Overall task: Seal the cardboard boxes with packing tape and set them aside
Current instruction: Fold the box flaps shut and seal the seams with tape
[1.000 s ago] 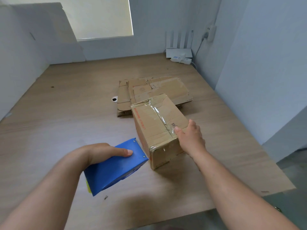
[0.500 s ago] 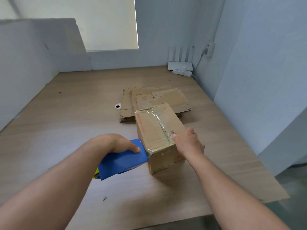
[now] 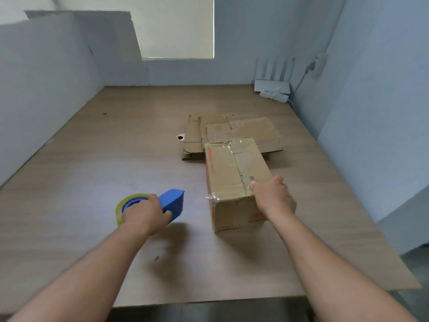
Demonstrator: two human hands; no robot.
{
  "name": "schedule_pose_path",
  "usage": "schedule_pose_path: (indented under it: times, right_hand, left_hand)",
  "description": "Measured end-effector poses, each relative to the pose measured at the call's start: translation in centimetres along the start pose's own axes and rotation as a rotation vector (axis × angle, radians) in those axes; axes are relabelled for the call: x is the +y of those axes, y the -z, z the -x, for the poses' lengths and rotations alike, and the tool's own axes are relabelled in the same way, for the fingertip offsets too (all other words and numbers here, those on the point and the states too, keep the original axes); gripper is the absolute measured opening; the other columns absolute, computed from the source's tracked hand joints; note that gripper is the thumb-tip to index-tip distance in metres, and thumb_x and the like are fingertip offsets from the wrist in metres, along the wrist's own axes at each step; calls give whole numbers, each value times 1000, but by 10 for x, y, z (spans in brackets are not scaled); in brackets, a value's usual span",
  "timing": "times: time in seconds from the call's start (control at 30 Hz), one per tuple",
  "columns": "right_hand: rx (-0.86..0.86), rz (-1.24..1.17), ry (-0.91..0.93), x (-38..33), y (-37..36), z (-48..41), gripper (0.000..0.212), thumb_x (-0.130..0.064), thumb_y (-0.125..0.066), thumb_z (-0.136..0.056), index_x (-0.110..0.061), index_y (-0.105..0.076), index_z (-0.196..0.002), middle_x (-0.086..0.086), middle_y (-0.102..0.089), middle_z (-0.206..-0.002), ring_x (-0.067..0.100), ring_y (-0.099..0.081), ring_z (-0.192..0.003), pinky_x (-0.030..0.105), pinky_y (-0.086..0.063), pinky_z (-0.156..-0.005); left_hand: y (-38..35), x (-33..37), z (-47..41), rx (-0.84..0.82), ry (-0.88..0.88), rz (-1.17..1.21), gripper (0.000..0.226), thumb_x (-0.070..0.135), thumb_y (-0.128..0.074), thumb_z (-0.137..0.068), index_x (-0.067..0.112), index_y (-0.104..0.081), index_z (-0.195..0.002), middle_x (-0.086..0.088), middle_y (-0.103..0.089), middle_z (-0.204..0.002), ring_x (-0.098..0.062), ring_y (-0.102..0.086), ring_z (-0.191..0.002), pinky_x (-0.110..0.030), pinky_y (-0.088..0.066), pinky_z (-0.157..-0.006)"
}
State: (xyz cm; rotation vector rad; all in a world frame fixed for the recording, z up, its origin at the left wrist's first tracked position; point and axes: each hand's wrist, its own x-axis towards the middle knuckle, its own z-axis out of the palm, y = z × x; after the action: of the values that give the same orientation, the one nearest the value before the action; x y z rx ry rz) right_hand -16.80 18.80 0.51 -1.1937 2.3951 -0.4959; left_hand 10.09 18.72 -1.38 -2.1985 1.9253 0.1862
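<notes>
In the head view, the wooden bench [image 3: 104,163] filled most of the frame, with pale walls around it. The cardboard box [image 3: 232,173] stood in the middle right of the frame, closed, with its long side running away from the person. A strip of clear tape [image 3: 233,152] ran along the seam on its top, and a crumpled end of tape stuck out at the near left corner.

The right hand [image 3: 275,198] held the box at its near right top edge. The thumb lay on the top and the other fingers [image 3: 279,181] curled over the right side.

The left hand [image 3: 146,213] was in the lower middle left of the frame, well apart from the box. Its fingers were wrapped around the blue tape dispenser [image 3: 174,202], whose blue end pointed to the box. The yellowish tape roll [image 3: 119,208] showed at the left of this hand.

Behind the box, touching its far end, flattened cardboard pieces [image 3: 243,130] lay on the bench, and a small white ring [image 3: 180,137] lay just beside their left edge. A white router [image 3: 272,86] stood in the far right corner, under a wall plug [image 3: 320,63]. A small dark scrap [image 3: 157,258] lay on the bench between the two forearms.
</notes>
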Motion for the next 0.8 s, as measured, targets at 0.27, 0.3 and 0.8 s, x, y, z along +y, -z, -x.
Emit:
schedule_pose_path:
  times: [0.27,0.3,0.8]
  right_hand:
    - [-12,59,116,7,-8,14,68,-62,-31,-94,-6,-35,-132,15,-50,-135,33,-49,-123,49,-32,-104]
    - [-15,58,127,9,-7,14,68,-63,-29,-94,-7,-35,-133,14,-49,-136,32,-48,-124,48,-32,-103]
    - [10,-153,151,10,-15,8,65,-48,-50,-91,-16,-30,-144,7,-45,-141,27,-46,-125,42,-39,-100]
  left_hand:
    - [-51,-5,-4,2,17,-16,47,52,-34,-97,13,-44,-120,-2,-68,-105,-21,-63,-98,-28,-42,-72]
    - [-48,-4,-2,25,45,-3,49,53,-34,-97,12,-46,-120,-3,-66,-109,-22,-61,-102,-29,-42,-77]
    - [-12,117,18,-79,13,1143,58,45,-30,-101,17,-17,-150,-6,-43,-147,-28,-41,-132,-47,-35,-108]
